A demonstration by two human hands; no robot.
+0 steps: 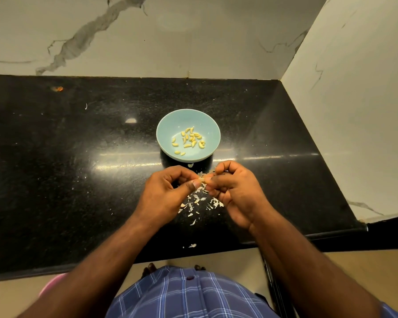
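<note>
Left hand (166, 193) and right hand (236, 191) meet fingertip to fingertip above the countertop (78, 168). Both pinch one small garlic clove (202, 179) between thumb and curled fingers; a flake of pale skin stands off the clove. Directly beneath the hands, loose peel scraps (199, 200) lie scattered on the black stone. Just beyond the hands stands a light blue bowl (184, 115) holding a number of peeled cloves (190, 140). A marble-patterned wall (193, 31) backs the counter. A blue checked shirt (193, 294) shows at the near edge.
</note>
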